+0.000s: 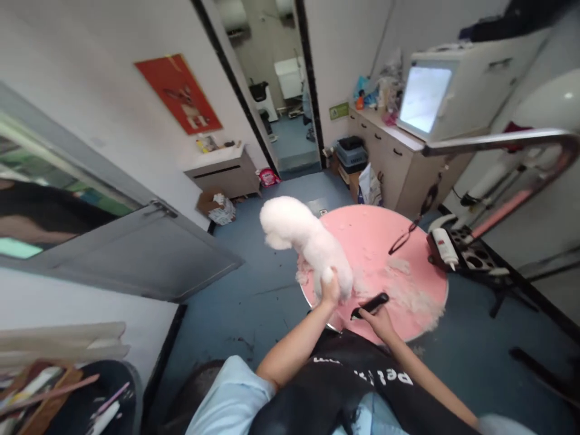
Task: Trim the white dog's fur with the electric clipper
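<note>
A fluffy white dog [324,248] stands at the left side of a round pink grooming table [362,229], its head turned away from me, over the table's edge. At its rear, my left hand [331,289] is closed around the base of the short, round tail [327,275]. My right hand [381,321] grips a black hair clipper [372,306] just above the table, to the right of the dog and apart from it. Loose white fur [414,296] lies across the table's right part, with more tufts by the dog. The dog's legs are mostly hidden.
A metal grooming arm [498,140] with a hanging dark loop [401,241] rises at the right. Beside the table, a tool holder [473,257] carries a white bottle [444,248]. A dark tray of tools [113,368] stands lower left. A grey door [181,260] is at left.
</note>
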